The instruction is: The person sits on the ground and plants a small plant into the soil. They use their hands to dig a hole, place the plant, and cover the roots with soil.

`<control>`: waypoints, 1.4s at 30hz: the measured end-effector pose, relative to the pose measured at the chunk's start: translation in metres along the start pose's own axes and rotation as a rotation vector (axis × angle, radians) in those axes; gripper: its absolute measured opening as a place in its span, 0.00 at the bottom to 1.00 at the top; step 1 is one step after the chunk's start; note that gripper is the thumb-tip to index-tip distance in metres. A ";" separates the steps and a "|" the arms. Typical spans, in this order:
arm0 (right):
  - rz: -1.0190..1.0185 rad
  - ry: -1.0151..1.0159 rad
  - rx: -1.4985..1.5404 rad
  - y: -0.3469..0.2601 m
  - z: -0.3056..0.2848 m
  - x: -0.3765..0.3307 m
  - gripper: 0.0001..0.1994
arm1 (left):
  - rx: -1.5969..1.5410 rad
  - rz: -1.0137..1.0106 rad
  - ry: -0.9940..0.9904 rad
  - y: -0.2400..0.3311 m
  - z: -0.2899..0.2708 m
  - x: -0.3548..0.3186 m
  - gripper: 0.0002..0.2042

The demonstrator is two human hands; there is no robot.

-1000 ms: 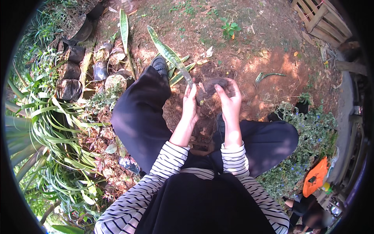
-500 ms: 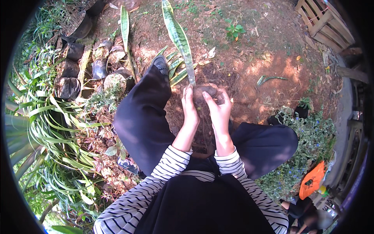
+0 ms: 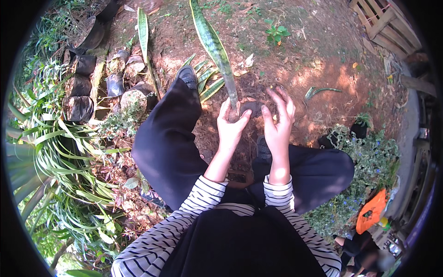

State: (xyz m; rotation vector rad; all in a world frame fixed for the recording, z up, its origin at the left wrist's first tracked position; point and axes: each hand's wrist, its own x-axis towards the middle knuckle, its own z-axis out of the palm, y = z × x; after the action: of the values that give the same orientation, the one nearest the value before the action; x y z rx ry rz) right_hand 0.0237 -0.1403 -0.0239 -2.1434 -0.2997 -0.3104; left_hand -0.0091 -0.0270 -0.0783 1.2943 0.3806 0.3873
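A tall snake plant leaf (image 3: 217, 48), green with yellow edges, slants down to its pale base between the thumb and fingers of my left hand (image 3: 229, 129). That hand is closed around the base. Beside it, a dark, soil-coloured rounded thing (image 3: 253, 108) sits between my two hands; its lower part is hidden, and I cannot tell whether it is a bag or bare soil. My right hand (image 3: 280, 121) is raised just right of it, fingers apart and curved, holding nothing.
Cut snake plant leaves (image 3: 210, 83) lie by my left shoe (image 3: 187, 76). Black soil-filled bags (image 3: 83, 99) stand at the left. A bent leaf piece (image 3: 318, 92) rests on the ground to the right. An orange bag (image 3: 370, 211) and another person (image 3: 362, 251) are at the lower right.
My right hand has come away from the dark rounded thing, moving right with its fingers opening. The leaf's base has shifted slightly down and right, with my left hand at it.
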 end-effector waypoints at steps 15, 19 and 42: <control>0.257 0.226 -0.733 0.027 -0.020 0.002 0.14 | 0.242 0.080 0.021 -0.001 0.005 -0.003 0.23; 0.188 0.131 -0.373 0.027 -0.034 -0.001 0.10 | -0.152 -0.218 0.041 -0.006 -0.001 -0.002 0.28; -0.223 -0.030 -0.055 -0.025 -0.009 -0.030 0.09 | -0.775 -0.281 -0.223 0.023 -0.004 -0.006 0.26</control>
State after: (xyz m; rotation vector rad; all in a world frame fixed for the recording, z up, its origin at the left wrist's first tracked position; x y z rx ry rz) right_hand -0.0136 -0.1367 -0.0093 -2.1729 -0.5557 -0.4182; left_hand -0.0180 -0.0215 -0.0568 0.5071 0.1844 0.1206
